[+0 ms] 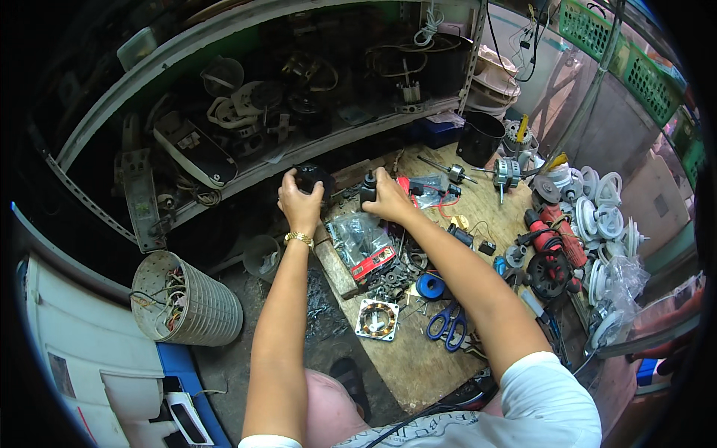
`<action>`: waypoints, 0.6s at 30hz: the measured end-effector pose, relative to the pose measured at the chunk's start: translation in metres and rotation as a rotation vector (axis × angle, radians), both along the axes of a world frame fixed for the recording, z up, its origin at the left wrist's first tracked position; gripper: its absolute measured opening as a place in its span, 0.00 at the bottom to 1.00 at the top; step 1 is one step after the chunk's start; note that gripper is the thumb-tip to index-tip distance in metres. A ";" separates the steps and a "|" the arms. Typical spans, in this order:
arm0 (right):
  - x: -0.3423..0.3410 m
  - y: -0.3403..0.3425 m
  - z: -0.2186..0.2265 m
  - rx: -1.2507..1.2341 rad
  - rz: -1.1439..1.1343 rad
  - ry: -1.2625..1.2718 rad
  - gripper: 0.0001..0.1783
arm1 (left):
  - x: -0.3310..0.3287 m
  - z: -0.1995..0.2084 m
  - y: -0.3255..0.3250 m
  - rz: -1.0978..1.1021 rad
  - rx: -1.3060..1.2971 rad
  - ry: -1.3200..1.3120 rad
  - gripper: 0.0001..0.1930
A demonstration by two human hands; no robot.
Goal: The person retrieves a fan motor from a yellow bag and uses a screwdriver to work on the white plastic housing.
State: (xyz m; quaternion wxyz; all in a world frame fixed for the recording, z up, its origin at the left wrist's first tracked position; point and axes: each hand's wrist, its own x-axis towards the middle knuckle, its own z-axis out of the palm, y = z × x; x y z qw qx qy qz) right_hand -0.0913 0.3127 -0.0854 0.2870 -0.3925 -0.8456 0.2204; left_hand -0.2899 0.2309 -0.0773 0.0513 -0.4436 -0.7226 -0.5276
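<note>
My left hand (301,205) reaches to the far left edge of the wooden worktable, its thumb and fingers closed around a dark, rounded object (312,178) whose kind I cannot make out. A hand's width to the right, my right hand (390,200) grips a small black bottle (368,188) with a narrow tip, held upright. Between my forearms lie clear plastic bags (360,235), one with a red label, and a scatter of small metal parts (390,287). Closer to me are a square fan motor frame (377,320) with copper windings, a blue tape roll (430,287) and blue-handled scissors (447,326).
Motor rotors (507,173), red power tools (549,235) and white plastic spools (597,220) crowd the table's right side. Dark shelves with old appliance parts (193,145) stand behind. A perforated bin (190,299) with wires sits on the floor at left.
</note>
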 end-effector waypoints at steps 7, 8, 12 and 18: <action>-0.019 0.005 0.016 0.125 -0.166 0.251 0.37 | 0.022 0.005 0.003 0.010 -0.122 0.132 0.28; -0.026 0.006 0.018 0.113 -0.205 0.223 0.38 | 0.019 0.010 0.003 0.025 -0.103 0.095 0.28; -0.029 0.015 0.009 0.047 -0.293 0.038 0.41 | 0.003 0.010 0.006 -0.171 0.004 -0.010 0.26; 0.017 0.047 0.030 -0.317 -0.110 0.158 0.31 | 0.021 -0.028 0.020 -0.623 -0.007 -0.175 0.26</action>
